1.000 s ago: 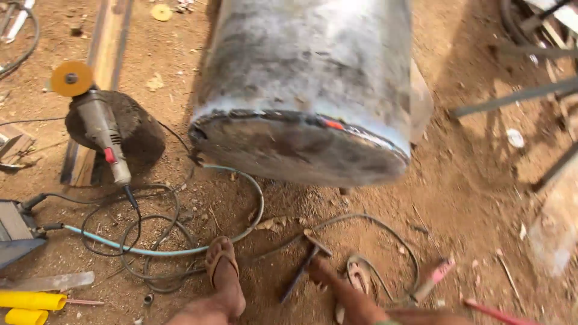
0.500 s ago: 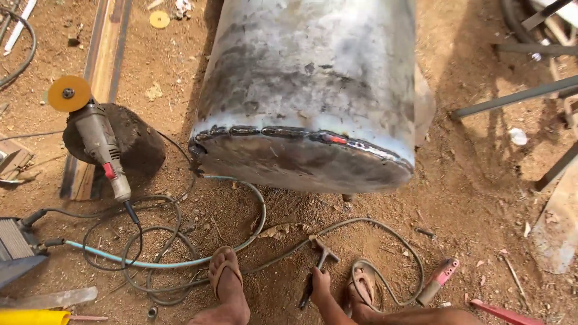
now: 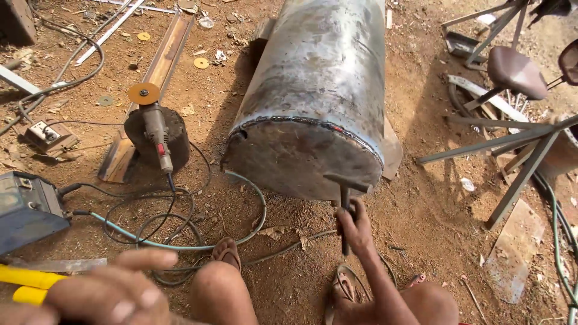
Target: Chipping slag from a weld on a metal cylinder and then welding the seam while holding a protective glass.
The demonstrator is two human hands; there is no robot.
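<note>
A big grey steel cylinder lies on the dirt, its welded end cap facing me. My right hand grips the handle of a small steel chipping hammer, whose head is at the lower right rim of the cap. My left hand is blurred at the bottom left, fingers spread, holding nothing. My knees and sandalled feet are below the cylinder.
An angle grinder with an orange disc rests on a dark block to the left. A grey welding machine, looped cables and a yellow tool lie at the left. Steel frames and a stool stand at the right.
My right hand has lifted the hammer off the ground up to the cylinder's end cap. My left hand has come into view at the bottom left.
</note>
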